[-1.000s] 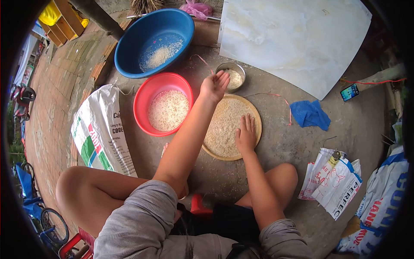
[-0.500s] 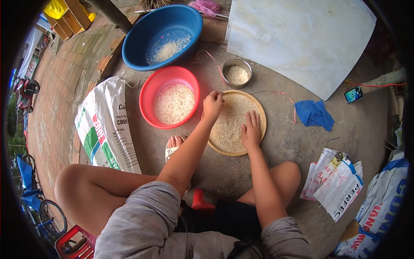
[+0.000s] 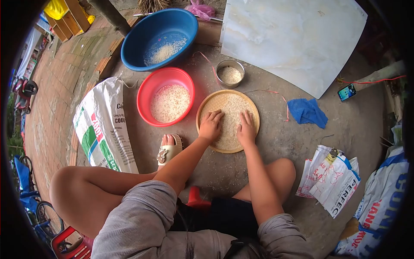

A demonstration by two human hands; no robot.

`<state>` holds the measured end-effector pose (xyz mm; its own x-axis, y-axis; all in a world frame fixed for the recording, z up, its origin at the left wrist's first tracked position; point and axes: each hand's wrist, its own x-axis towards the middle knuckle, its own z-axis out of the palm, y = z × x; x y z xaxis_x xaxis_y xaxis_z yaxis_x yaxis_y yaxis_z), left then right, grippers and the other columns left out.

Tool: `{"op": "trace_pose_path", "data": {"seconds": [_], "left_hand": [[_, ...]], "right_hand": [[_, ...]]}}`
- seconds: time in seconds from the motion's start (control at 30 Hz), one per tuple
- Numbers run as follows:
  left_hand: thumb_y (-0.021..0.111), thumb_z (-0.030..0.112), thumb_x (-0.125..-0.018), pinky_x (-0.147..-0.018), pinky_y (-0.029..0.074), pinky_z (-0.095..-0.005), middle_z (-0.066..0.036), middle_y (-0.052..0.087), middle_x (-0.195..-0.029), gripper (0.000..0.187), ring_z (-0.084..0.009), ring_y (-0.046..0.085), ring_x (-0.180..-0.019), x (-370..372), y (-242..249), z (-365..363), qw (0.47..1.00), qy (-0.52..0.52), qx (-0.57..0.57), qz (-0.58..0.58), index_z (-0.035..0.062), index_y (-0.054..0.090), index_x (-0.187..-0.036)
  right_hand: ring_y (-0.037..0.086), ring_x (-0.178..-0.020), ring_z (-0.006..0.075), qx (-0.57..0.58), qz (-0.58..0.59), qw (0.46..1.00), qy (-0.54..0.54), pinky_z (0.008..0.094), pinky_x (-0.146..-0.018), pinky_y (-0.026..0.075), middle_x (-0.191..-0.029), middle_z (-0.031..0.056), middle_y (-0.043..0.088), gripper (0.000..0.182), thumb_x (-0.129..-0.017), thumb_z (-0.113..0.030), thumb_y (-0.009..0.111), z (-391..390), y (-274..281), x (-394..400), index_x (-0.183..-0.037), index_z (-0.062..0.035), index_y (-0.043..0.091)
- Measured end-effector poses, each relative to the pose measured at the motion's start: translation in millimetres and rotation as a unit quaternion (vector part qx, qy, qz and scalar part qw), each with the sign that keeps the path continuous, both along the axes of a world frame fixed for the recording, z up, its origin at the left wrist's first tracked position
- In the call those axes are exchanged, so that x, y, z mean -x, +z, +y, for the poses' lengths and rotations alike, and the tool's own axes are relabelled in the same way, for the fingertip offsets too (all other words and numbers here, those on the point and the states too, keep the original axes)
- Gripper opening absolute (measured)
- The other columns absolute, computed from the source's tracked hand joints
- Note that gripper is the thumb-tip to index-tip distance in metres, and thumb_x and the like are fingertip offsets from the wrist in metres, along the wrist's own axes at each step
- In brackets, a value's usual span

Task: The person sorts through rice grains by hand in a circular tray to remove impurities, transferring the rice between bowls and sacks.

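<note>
A round, shallow woven tray (image 3: 229,150) lies on the ground in front of me, covered with pale rice grains (image 3: 230,105). My left hand (image 3: 211,125) rests palm down on the tray's left side, its slightly bent fingers touching the grains. On the right side, my right hand (image 3: 246,129) lies with fingers stretched forward over the rice. Both hands are open, and a strip of grains shows between them. Just left of the tray stands a pink-red basin (image 3: 142,105) partly filled with rice. Behind the tray sits a small metal bowl (image 3: 240,80) with rice in it.
A large blue basin (image 3: 129,56) holding some rice stands at the back left. Around me lie a white printed sack (image 3: 97,112), a blue cloth (image 3: 307,113), a phone (image 3: 346,92), a pale marbled sheet (image 3: 293,39) and torn printed packaging (image 3: 332,181). My sandalled foot (image 3: 169,149) is left of the tray.
My left hand has come down from above the tray's far left rim, its closed fingers opening onto the rice. My right hand has shifted slightly towards the tray's middle.
</note>
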<state>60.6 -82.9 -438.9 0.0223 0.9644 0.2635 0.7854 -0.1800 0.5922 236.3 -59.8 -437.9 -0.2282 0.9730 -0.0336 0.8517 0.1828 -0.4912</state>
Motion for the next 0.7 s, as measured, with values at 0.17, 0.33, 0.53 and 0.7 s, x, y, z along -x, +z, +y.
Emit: {"op": "trace_pose_path", "data": {"seconds": [0.17, 0.33, 0.53, 0.7], "left_hand": [[0.054, 0.002, -0.071, -0.092, 0.039, -0.0376, -0.006, 0.053, -0.118, 0.042, -0.0274, 0.048, -0.105, 2, -2, -1, 1.0, -0.007, 0.009, -0.003, 0.0094, 0.056, -0.113], [0.054, 0.003, -0.072, -0.093, 0.038, -0.0375, -0.007, 0.052, -0.121, 0.045, -0.0273, 0.048, -0.106, 0, -1, -3, 1.0, -0.009, 0.009, 0.008, 0.0097, 0.055, -0.116], [0.053, 0.002, -0.072, -0.094, 0.038, -0.0373, -0.007, 0.051, -0.122, 0.045, -0.0276, 0.047, -0.107, 0, 1, -4, 1.0, -0.011, 0.006, 0.008, 0.0095, 0.054, -0.117], [0.052, 0.002, -0.072, -0.095, 0.038, -0.0371, -0.008, 0.051, -0.122, 0.046, -0.0281, 0.047, -0.107, 2, 0, -4, 1.0, -0.016, 0.008, 0.003, 0.009, 0.054, -0.117]], "right_hand": [[0.02, -0.133, 0.0336, 0.045, -0.036, 0.998, -0.001, 0.0396, -0.107, 0.022, -0.144, 0.0129, 0.023, 0.054, -0.082, -0.008, 0.053, 0, 11, 6, -0.133, -0.0067, 0.036], [0.022, -0.131, 0.0341, 0.087, -0.119, 0.989, 0.001, 0.0398, -0.107, 0.024, -0.141, 0.0134, 0.027, 0.055, -0.08, -0.015, 0.059, -8, 31, 22, -0.13, -0.0068, 0.039], [0.043, -0.116, 0.0301, 0.166, -0.154, 0.973, -0.041, 0.038, -0.093, 0.041, -0.122, 0.0173, 0.044, 0.049, -0.071, -0.02, 0.07, -9, 65, 29, -0.111, -0.0033, 0.048], [0.055, -0.103, 0.0306, 0.195, -0.162, 0.967, -0.031, 0.0373, -0.085, 0.047, -0.11, 0.0168, 0.053, 0.043, -0.071, -0.015, 0.069, -13, 42, 24, -0.109, -0.0025, 0.05]]}}
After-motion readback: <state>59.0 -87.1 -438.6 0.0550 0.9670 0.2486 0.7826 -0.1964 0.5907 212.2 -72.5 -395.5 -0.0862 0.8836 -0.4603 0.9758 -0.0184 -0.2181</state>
